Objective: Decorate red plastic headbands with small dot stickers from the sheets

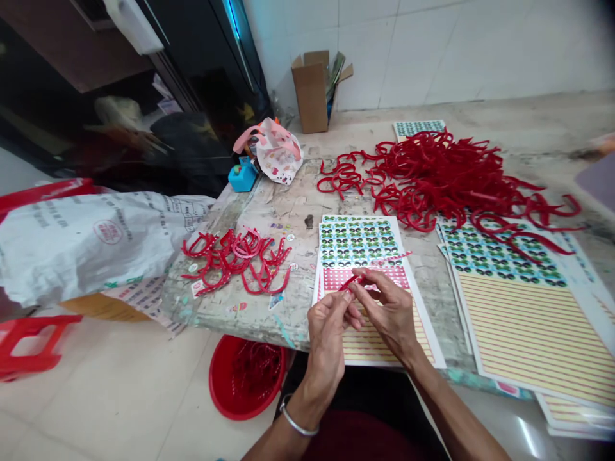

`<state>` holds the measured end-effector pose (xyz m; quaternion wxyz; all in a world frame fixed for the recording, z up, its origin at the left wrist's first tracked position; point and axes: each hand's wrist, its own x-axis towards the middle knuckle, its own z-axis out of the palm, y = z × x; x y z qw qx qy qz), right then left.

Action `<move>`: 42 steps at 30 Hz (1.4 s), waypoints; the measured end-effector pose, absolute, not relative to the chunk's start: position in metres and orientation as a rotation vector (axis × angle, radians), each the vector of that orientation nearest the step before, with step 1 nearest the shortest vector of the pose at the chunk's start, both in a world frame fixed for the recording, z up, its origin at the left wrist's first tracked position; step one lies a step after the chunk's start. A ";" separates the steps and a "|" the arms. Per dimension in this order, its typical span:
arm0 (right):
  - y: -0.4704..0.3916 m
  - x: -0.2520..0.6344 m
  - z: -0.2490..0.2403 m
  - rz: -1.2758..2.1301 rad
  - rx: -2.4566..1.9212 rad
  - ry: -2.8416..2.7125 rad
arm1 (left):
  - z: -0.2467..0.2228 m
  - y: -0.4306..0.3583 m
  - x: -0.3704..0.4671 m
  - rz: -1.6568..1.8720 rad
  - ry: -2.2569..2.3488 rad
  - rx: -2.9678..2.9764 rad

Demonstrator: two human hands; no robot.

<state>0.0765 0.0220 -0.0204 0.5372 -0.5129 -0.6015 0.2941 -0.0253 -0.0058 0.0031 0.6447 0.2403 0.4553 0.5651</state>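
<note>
A short red velvety strip is pinched between the fingertips of my left hand and my right hand. Most of the strip is hidden by the fingers. Both hands hover over a sticker sheet with green-and-blue pictures at the top, a pink band in the middle and yellow striped rows below. A thin pink-and-white sticker strip shows just beyond my right hand; whether it is attached to the red strip I cannot tell. To the left lies a loose group of curved red strips with white marks.
A large heap of red strips covers the back right, partly over more sticker sheets. A red bucket stands on the floor below the table edge. Farther back are a cardboard box, a patterned bag and a blue container.
</note>
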 end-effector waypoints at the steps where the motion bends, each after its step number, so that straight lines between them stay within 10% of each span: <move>1: 0.023 0.076 -0.020 0.724 -1.229 -1.396 | 0.003 -0.006 -0.025 1.285 1.034 0.544; 42: 0.020 0.094 -0.010 0.855 -1.220 -1.314 | 0.014 -0.007 -0.038 0.874 0.905 0.628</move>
